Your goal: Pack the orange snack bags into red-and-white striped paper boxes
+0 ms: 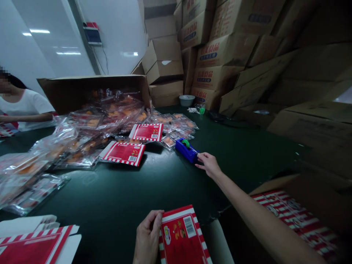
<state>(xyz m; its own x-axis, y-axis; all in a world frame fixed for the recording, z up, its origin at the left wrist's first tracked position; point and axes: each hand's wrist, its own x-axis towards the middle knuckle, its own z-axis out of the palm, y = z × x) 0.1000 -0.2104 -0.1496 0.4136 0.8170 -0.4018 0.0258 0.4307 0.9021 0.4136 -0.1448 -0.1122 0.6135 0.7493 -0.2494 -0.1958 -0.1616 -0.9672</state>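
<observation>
My left hand (148, 234) grips the left edge of a red box with white stripes and a barcode (181, 238), close to the table's front edge. Farther out, my right hand (209, 164) reaches the near end of a blue tape dispenser (187, 150) that carries a green-cored roll. Its thumb and fingertips are pinched together at the cutting end; a piece of tape between them is too small to make out. Two more red boxes, a nearer one (123, 153) and a farther one (147, 132), lie left of the dispenser.
Clear plastic packets (90, 124) spill from a large carton (96, 90) at the left. Flat red cartons (35, 245) lie front left. An open carton of striped boxes (294, 220) stands right. Stacked cartons (211, 55) line the back. A person in a white shirt (27, 106) sits left.
</observation>
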